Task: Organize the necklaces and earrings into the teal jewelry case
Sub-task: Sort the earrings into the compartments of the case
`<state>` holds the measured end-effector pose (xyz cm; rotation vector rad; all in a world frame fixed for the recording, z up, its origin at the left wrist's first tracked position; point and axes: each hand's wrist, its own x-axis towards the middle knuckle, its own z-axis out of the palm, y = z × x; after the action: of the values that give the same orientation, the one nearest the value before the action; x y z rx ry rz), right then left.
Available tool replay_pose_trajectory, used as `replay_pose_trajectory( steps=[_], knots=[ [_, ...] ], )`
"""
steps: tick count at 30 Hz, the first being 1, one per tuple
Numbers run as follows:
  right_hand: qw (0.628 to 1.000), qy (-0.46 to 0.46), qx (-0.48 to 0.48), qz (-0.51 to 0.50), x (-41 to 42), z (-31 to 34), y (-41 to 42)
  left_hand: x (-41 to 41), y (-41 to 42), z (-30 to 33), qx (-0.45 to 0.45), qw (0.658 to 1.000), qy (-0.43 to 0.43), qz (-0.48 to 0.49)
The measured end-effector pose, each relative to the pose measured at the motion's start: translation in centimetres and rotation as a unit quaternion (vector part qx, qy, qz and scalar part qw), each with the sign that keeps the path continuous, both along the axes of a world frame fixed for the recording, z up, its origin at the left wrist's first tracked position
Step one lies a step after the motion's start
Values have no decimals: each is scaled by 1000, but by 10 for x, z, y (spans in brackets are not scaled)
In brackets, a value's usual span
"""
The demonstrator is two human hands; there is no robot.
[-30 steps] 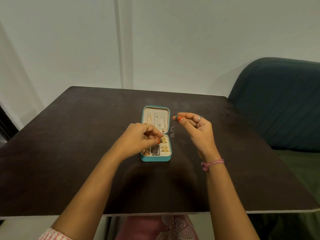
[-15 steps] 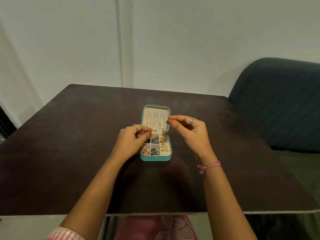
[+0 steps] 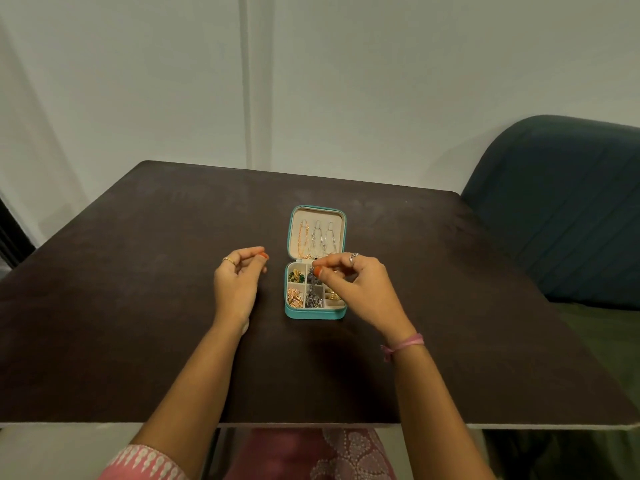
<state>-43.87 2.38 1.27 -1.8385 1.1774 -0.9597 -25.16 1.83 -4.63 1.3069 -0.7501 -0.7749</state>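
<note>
The teal jewelry case [image 3: 313, 314] lies flat and unfolded in the middle of the dark table [image 3: 138, 306]. Three necklaces [image 3: 317, 237] hang inside its lid. Its lower half is split into small compartments holding earrings. My right hand [image 3: 356, 289] hovers over the case's right side, thumb and forefinger pinching a dark silver dangling earring [image 3: 314, 276] that hangs into the middle top compartment. My left hand [image 3: 237, 284] rests left of the case, apart from it, fingers loosely curled around nothing. The right compartments are mostly hidden under my right hand.
A dark blue-green upholstered chair [image 3: 561, 209] stands at the table's right side. A pale wall [image 3: 311, 81] rises behind the far edge. The table's near edge [image 3: 311, 426] runs just above my lap.
My right hand carried the silver earring from beside the case leftward and down over the compartments. My left hand withdrew from the case to the table on its left.
</note>
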Motion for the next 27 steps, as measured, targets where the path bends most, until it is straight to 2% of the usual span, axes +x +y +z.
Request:
replay_pose_trajectory(
  steps=[7,15,20,23,27],
  knots=[
    [999,37,-18,-7,-3,2,1,-2,0,-1,-4,1000,-4,-2],
    [985,170,-4,-12,-2,-19,-14,-4,2,-2,-2,1000,-16,-6],
    [984,174,2,-31,-1,-24,-19,-5,3,0,1,1000,-23,-7],
    [988,125,-29,-84,-6,-24,-19,-5,3,1,2,1000,-24,-8],
    [985,-69,-13,-159,-12,-24,-19,-5,3,2,-8,1000,2,-16]
  ],
)
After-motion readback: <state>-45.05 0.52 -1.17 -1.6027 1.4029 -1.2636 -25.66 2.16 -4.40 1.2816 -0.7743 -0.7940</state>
